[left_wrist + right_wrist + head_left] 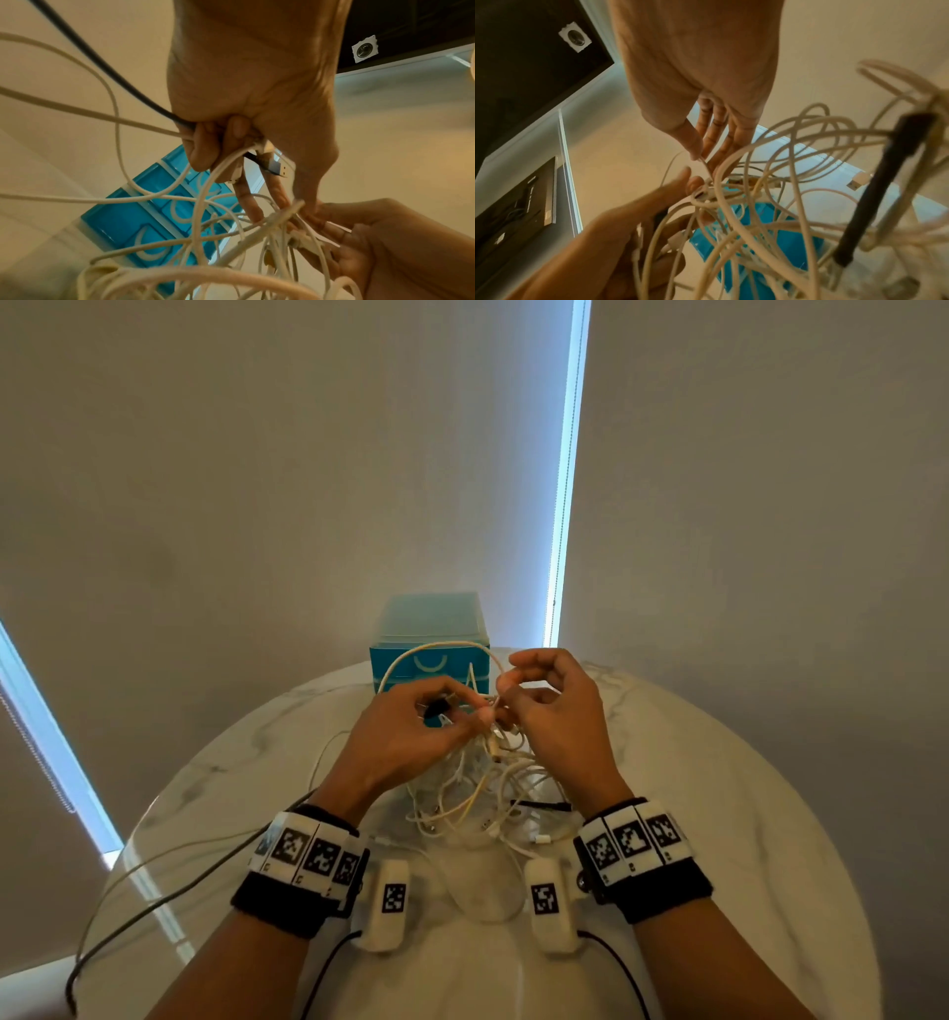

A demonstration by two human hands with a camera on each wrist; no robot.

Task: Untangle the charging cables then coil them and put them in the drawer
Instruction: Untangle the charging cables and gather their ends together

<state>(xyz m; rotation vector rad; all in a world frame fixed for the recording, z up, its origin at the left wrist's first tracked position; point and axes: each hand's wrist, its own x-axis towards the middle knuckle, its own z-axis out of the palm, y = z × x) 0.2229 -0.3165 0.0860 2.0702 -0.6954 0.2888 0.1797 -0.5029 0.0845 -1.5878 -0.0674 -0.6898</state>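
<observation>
Your left hand (411, 737) grips a bunch of white cables (482, 793) above the table (719, 788); your right hand (554, 711) pinches one strand. You're untangling; next, free that strand. The blue drawer (429, 660) waits beyond, closed.

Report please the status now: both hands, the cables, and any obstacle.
Left hand grips a bunch of cables. Right hand pinches one white strand at the knot. Still tangled, none coiled. Blue drawer unit behind, shut; nothing in the way.
</observation>
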